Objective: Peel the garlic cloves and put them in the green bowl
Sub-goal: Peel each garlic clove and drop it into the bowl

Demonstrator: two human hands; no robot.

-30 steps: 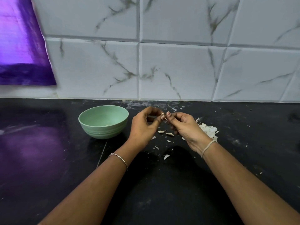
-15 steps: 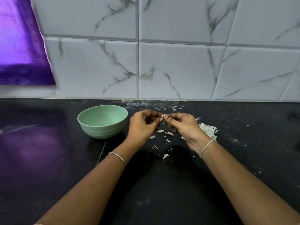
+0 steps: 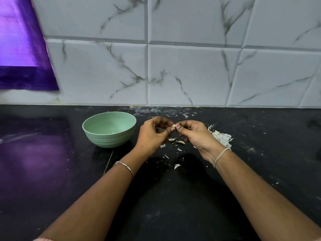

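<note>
A small garlic clove (image 3: 173,125) is pinched between the fingertips of my left hand (image 3: 153,134) and my right hand (image 3: 194,134), just above the black counter. Most of the clove is hidden by the fingers. The green bowl (image 3: 97,134) stands to the left of my left hand, with a pale bit at its bottom. Two cloves (image 3: 180,142) lie on the counter below my hands.
A heap of white garlic skins (image 3: 222,138) lies to the right of my right hand. Loose skin flakes (image 3: 176,166) are scattered on the black counter (image 3: 173,197). A marble-tiled wall (image 3: 173,66) rises behind. A purple cloth (image 3: 19,49) hangs at the upper left.
My two hands have drawn closer together, fingertips now meeting on the clove. The bowl and the cloves on the counter have not moved.
</note>
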